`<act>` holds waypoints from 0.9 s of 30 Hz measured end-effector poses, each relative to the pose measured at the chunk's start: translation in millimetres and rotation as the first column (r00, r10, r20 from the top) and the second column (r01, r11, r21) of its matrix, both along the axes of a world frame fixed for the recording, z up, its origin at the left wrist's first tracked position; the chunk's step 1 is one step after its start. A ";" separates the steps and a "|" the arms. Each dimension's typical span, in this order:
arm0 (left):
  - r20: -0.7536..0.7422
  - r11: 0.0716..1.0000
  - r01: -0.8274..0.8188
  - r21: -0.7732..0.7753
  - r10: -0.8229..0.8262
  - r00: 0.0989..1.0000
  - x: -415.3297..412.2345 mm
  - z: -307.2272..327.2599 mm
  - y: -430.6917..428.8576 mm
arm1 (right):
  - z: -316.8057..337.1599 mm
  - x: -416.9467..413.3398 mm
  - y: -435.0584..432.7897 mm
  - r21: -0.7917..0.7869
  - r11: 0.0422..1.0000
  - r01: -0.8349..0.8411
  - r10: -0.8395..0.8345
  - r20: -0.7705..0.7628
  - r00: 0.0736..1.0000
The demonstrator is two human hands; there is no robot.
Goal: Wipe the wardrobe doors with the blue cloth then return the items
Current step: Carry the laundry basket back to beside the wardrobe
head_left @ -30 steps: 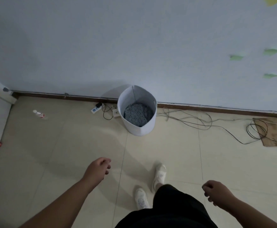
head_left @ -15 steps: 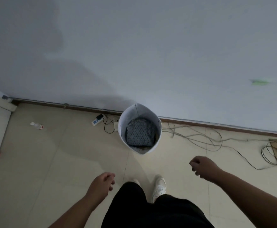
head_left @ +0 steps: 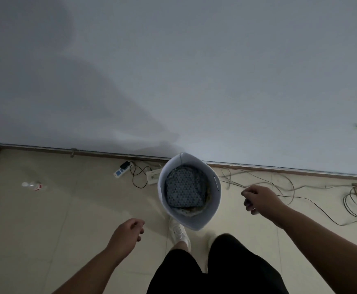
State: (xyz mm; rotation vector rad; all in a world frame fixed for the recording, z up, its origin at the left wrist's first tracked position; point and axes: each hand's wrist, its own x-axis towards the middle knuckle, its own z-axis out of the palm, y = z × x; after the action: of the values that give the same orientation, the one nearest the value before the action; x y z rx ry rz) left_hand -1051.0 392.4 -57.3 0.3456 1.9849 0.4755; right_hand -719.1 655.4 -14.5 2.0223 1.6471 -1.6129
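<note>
The right hand (head_left: 258, 198) has advanced beside the white basket (head_left: 194, 221), which holds a patterned cloth (head_left: 181, 188); both it and the left hand (head_left: 128, 232) show loosely curled, empty fingers.

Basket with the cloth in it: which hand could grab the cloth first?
Probably the right hand: it hangs level with the basket, just beside its rim, near the patterned cloth. The left hand is farther back.
</note>
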 end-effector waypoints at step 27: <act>-0.071 0.969 0.030 -0.244 -0.049 0.996 -25.7 -326.7 153.5 | -365.8 -57.4 80.1 -0.008 0.900 -0.435 0.410 0.356 0.840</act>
State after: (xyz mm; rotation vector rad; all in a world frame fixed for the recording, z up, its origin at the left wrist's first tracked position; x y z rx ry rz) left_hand -1076.7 545.9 -384.0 0.2522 2.0796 0.1923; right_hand -776.5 735.5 -380.3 1.6786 1.8565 -0.9917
